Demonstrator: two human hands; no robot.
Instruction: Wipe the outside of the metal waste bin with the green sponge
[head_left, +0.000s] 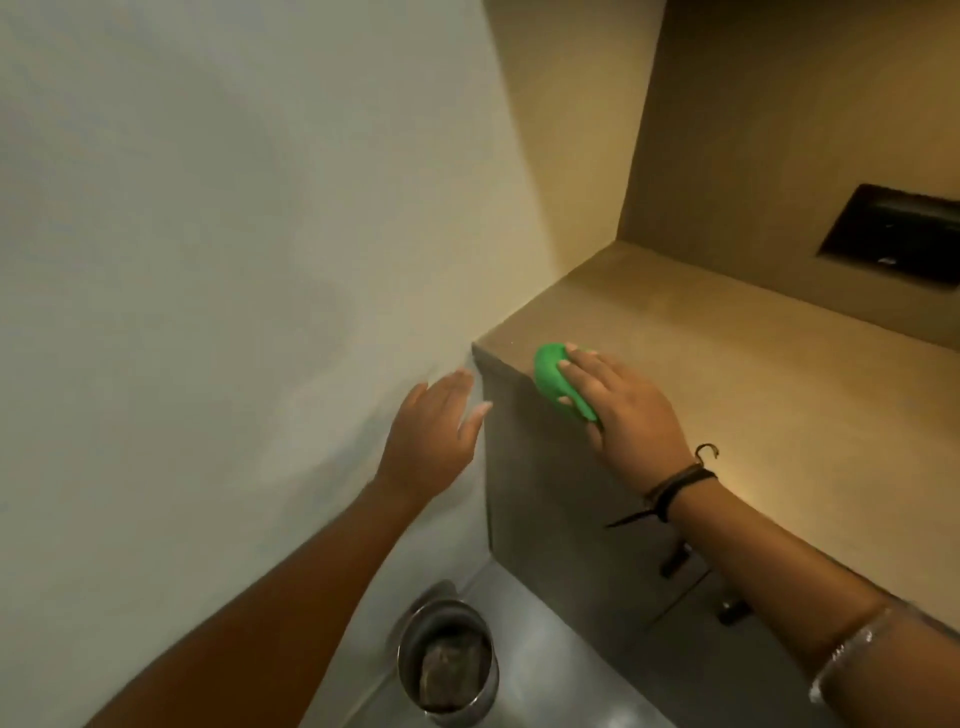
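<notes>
Head view, right hand: the right hand (621, 402) lies palm down on the bright green soft sponge (557, 382), fingers spread over its top and curled at its near side, pressing it against the front corner edge of the beige stone-look surface (737, 374).
Head view, sponge: the green sponge sits at the surface's edge, partly on top and partly bulging over the front face; only its left part shows beyond the fingers.
Head view, left hand: the left hand (441, 415) is open and empty, fingers loosely apart, raised beside the pale wall (208, 234) just left of the surface's corner; whether it touches the wall cannot be told.
Head view, bin: the small round shiny metal waste bin (447, 660) stands on the grey floor (550, 644) well below both hands, close to the wall, its top open; a crumpled brownish lump lies inside it.
Head view, wrist: dark cord bracelets (675, 486) circle the right wrist, and a clear bangle (857, 660) sits higher on that forearm.
Head view, cabinet: grey cabinet fronts (561, 519) with dark handles run under the surface.
Head view, recess: a dark rectangular recess (898, 234) is set in the brown wall panel at upper right.
</notes>
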